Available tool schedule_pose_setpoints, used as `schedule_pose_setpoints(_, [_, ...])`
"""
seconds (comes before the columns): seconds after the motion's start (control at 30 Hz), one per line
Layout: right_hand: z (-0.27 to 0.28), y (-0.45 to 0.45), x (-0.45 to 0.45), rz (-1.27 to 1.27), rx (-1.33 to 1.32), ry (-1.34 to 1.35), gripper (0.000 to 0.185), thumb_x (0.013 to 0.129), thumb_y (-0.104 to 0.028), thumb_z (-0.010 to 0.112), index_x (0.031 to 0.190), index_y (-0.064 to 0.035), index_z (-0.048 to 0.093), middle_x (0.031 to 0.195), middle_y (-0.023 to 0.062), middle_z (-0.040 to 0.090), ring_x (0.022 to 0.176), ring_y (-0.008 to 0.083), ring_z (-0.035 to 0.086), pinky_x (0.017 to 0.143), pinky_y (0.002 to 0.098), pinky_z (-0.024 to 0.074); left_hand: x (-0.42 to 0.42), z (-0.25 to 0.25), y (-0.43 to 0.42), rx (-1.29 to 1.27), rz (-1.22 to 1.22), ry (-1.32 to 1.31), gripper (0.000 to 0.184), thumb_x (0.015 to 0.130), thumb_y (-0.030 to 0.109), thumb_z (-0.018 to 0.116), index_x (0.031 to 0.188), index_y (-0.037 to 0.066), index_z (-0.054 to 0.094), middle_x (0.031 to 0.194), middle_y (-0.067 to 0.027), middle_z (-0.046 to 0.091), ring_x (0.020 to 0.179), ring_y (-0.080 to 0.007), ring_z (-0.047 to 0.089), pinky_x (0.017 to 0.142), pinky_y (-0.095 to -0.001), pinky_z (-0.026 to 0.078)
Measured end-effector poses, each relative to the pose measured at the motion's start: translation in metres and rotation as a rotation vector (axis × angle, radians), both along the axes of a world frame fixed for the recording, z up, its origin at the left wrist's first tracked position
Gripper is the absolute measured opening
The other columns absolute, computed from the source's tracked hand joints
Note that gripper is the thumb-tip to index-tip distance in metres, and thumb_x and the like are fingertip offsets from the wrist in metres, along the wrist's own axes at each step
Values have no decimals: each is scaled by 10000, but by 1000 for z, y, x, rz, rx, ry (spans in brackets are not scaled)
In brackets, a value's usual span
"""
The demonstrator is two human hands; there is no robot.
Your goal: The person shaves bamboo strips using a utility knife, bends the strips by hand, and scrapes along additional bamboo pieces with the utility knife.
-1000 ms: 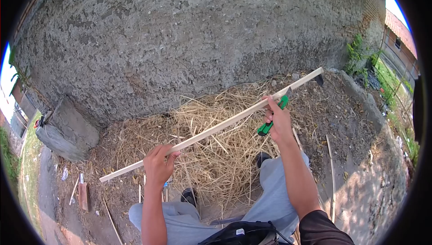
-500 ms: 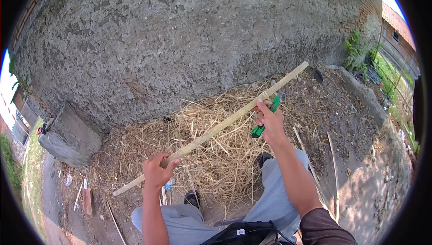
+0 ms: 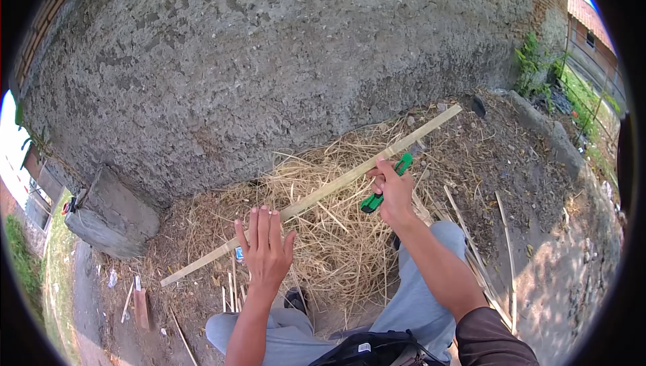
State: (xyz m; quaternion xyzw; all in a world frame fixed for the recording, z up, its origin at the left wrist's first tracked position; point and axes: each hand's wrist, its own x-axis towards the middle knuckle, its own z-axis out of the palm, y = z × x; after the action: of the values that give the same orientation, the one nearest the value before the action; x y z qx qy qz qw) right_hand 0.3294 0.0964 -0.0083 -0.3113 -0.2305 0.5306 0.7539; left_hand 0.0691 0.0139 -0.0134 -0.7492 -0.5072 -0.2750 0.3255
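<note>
A long pale bamboo strip (image 3: 331, 187) slants across in front of me, its right end higher up toward the wall. My left hand (image 3: 264, 256) lies with fingers straight and flat against the strip, left of its middle. Closed around a green utility knife (image 3: 404, 163) is my right hand (image 3: 397, 199), whose thumb tip rests on the strip's near edge. The knife's black end points down and left; part of its body is hidden by the fingers. Below the strip spreads a heap of thin bamboo shavings (image 3: 343, 258).
A rough grey wall (image 3: 289, 63) rises just behind the heap. Concrete block (image 3: 111, 211) stands at left, with a brown wooden piece (image 3: 140, 309) on the ground nearby. Thin bamboo sticks (image 3: 506, 258) lie at right. My legs (image 3: 431, 292) are on both sides of the shavings.
My left hand has gone from gripping the strip to lying flat with fingers extended, and moved right. The strip's left part shows more. My right hand and the knife shifted slightly left and down.
</note>
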Motion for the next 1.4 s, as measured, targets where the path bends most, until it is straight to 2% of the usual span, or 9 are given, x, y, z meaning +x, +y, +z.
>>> schedule_pose_setpoints(0.27, [7,-6,-19,263,-88,-16,134,935,-115,635,910,6,581,802,133,649,499,39,390,457,214,337,-5,5,24,-253,-30,-13,267,874,48,594,1140,33,590,992,-122,633,894,-274,624,767,-410,501])
schedule_pose_setpoints(0.4, [22,-9,-10,452,-55,-303,248,931,-203,660,1013,15,573,752,47,558,554,59,445,484,238,353,-32,33,11,-338,-158,-227,158,883,-13,531,995,49,623,776,-123,614,532,-300,546,497,-390,441])
schedule_pose_setpoints(0.5, [21,-10,-6,222,-6,-681,381,968,-229,593,1216,3,420,993,71,490,833,136,538,715,313,447,-61,60,-7,-681,-92,-349,155,961,28,484,1009,23,631,688,-85,571,434,-213,475,419,-312,382])
schedule_pose_setpoints(0.53, [20,-7,-1,235,-10,-675,381,968,-229,593,1216,3,420,993,71,490,833,136,538,715,313,447,-60,70,-19,-688,-79,-348,155,961,28,484,1009,23,631,688,-85,571,434,-213,475,419,-312,382])
schedule_pose_setpoints(0.6, [17,-4,5,292,0,-691,392,995,-277,526,1247,2,418,992,76,496,863,152,552,757,327,458,-57,87,-39,-1290,-16,-1103,225,1028,111,435,1047,5,632,678,-22,538,454,-94,426,416,-231,338])
schedule_pose_setpoints(0.73, [5,-2,2,245,43,-840,450,994,-290,517,1328,-15,391,1013,86,538,889,175,564,807,351,467,-55,60,-73,-1484,-63,-1471,267,1044,168,423,1143,-13,592,690,1,473,483,-56,381,445,-213,338])
schedule_pose_setpoints(0.97, [5,-18,-22,514,-67,-745,302,936,-283,650,901,15,684,678,20,577,576,90,492,529,291,398,-25,21,-112,-1724,-203,-1462,296,1057,189,393,1214,-21,531,740,-23,503,552,-98,494,533,-260,461])
schedule_pose_setpoints(1.2, [-21,-25,-46,498,-144,-456,154,953,-144,621,926,5,649,793,110,708,465,37,401,415,234,296,-19,-31,-72,-1446,-278,-1358,425,1055,335,392,1302,1,484,1051,-137,646,861,-211,689,751,-292,554])
schedule_pose_setpoints(1.4, [-27,-25,-50,576,-141,-702,257,936,-232,650,860,10,687,569,-33,495,475,63,407,434,283,306,27,-18,-29,-1605,-368,-1604,414,1062,366,352,1221,12,498,862,-46,573,583,-94,528,496,-223,440])
